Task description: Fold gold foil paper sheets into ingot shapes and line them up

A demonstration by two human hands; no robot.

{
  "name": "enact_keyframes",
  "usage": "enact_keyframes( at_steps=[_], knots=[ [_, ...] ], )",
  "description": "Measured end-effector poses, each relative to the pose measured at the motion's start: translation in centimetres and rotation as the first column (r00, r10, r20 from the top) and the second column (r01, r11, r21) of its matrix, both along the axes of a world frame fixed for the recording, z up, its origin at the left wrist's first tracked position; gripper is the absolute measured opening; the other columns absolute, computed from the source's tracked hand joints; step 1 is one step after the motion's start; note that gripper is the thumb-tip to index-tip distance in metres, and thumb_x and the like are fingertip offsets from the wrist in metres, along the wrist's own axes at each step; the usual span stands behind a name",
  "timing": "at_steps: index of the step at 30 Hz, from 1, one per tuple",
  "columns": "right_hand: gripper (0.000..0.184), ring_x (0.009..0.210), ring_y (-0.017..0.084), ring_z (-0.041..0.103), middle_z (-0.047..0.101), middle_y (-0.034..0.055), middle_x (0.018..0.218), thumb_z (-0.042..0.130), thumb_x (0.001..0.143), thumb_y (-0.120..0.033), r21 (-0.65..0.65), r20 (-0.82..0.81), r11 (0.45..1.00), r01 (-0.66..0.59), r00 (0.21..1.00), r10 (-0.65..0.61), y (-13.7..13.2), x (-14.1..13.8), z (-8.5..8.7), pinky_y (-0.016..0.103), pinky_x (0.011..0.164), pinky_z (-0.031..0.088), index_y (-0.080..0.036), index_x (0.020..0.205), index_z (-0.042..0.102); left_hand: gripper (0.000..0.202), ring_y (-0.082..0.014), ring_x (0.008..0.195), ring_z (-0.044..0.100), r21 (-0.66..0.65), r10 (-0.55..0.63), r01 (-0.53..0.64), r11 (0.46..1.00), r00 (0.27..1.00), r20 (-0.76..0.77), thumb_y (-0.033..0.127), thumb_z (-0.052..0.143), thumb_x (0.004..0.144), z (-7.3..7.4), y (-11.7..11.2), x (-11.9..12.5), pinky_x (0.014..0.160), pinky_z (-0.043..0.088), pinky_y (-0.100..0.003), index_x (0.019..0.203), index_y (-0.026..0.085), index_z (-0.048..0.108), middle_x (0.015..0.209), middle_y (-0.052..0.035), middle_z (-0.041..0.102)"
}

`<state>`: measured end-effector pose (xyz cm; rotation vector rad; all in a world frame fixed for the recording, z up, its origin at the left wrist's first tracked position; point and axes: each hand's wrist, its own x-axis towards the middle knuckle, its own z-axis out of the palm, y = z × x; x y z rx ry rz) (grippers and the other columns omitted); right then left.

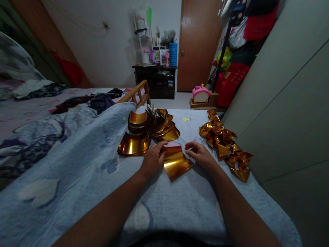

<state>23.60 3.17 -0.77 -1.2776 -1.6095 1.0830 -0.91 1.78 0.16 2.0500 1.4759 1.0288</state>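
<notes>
A gold sheet [178, 164] lies on the quilt [177, 202] between both hands. At its nine o'clock, the left hand [153, 158] has curled fingers; I cannot tell whether they pinch it. At three, the right hand's [202, 156] fingers are bent, loosely parted. Stacked sheets [162, 126] sit at eleven, crumpled foil [217, 134] at two.

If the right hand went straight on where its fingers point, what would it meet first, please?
The right hand would probably meet the gold sheet first; its height is unclear, so it might pass over towards the left hand.
</notes>
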Motion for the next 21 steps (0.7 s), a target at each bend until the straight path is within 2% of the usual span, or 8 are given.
enact_keyframes(
  at_steps=[3,5,7,10,12,14,17,21],
  knots=[
    [0.03,0.069,0.015,0.059,0.071,0.0018,0.09,0.072,0.073,-0.036,-0.05,-0.039,0.998,-0.024,0.999,0.022,-0.3,-0.2,0.5,0.027,0.063,0.045,-0.022,0.1,0.072,0.024,-0.0221,0.097,0.068,-0.065,-0.036,0.046,0.997,0.988,0.148,0.016,0.061,0.083,0.5,-0.4,0.1,0.088,0.053,-0.035,0.104,0.021,0.07,0.105,-0.0063,0.074],
    [0.026,0.075,0.017,0.062,0.072,0.0022,0.089,0.073,0.072,-0.035,-0.098,-0.103,0.993,-0.074,0.993,0.064,-0.7,-0.4,0.7,0.028,0.067,0.048,-0.022,0.095,0.073,0.012,-0.0199,0.086,0.068,-0.141,-0.069,0.105,0.984,0.968,0.242,0.022,0.062,0.083,0.8,-0.5,0.2,0.08,0.053,-0.031,0.091,0.019,0.07,0.092,-0.0046,0.073],
    [0.02,0.077,0.018,0.064,0.072,0.0031,0.086,0.072,0.073,-0.035,-0.16,-0.194,0.978,-0.132,0.976,0.1,-1.1,-0.7,0.9,0.028,0.068,0.049,-0.021,0.087,0.074,0.011,-0.0183,0.077,0.066,-0.204,-0.07,0.142,0.968,0.944,0.324,0.027,0.064,0.082,0.9,-0.6,0.4,0.073,0.052,-0.029,0.086,0.018,0.07,0.082,-0.0031,0.072],
    [0.019,0.057,0.013,0.056,0.066,-0.0006,0.069,0.072,0.074,-0.037,-0.258,-0.277,0.956,-0.142,0.958,0.068,-1.5,-0.8,1.1,0.024,0.054,0.042,-0.021,0.085,0.072,0.018,-0.0171,0.074,0.064,-0.253,-0.04,0.165,0.953,0.899,0.435,0.035,0.07,0.079,0.9,-0.5,0.5,0.069,0.049,-0.027,0.082,0.017,0.069,0.078,-0.0026,0.069],
    [0.019,0.046,0.01,0.047,0.058,-0.004,0.056,0.073,0.074,-0.037,-0.279,-0.29,0.95,-0.14,0.955,0.055,-1.5,-0.8,1.2,0.022,0.047,0.034,-0.02,0.082,0.069,0.025,-0.0155,0.071,0.061,-0.28,-0.005,0.169,0.945,0.863,0.505,0.04,0.074,0.075,0.9,-0.4,0.6,0.066,0.047,-0.025,0.083,0.017,0.067,0.077,-0.002,0.068],
    [0.02,0.044,0.009,0.046,0.058,-0.0039,0.054,0.072,0.075,-0.039,-0.261,-0.314,0.954,-0.148,0.948,0.061,-1.4,-0.6,1.3,0.022,0.045,0.031,-0.02,0.079,0.067,0.031,-0.0119,0.06,0.055,-0.338,0.043,0.17,0.926,0.841,0.539,0.043,0.077,0.073,1.0,-0.4,0.5,0.058,0.043,-0.023,0.088,0.017,0.067,0.071,0.0009,0.063],
    [0.019,0.049,0.011,0.052,0.066,-0.0001,0.063,0.072,0.076,-0.037,-0.234,-0.353,0.962,-0.138,0.934,0.048,-1.3,-0.6,1.6,0.023,0.049,0.038,-0.02,0.08,0.067,0.036,-0.0076,0.047,0.045,-0.434,0.071,0.217,0.874,0.827,0.557,0.045,0.076,0.075,1.0,-0.4,0.4,0.047,0.034,-0.021,0.097,0.018,0.067,0.063,0.0045,0.058],
    [0.014,0.061,0.015,0.061,0.069,0.0012,0.07,0.074,0.072,-0.03,-0.233,-0.414,0.967,-0.099,0.91,-0.006,-1.5,-0.8,1.9,0.027,0.061,0.048,-0.021,0.082,0.07,0.037,-0.009,0.049,0.053,-0.486,0.038,0.337,0.806,0.791,0.61,0.04,0.072,0.078,0.8,-0.6,0.5,0.046,0.036,-0.02,0.108,0.018,0.069,0.071,-0.0003,0.066]
  ],
)
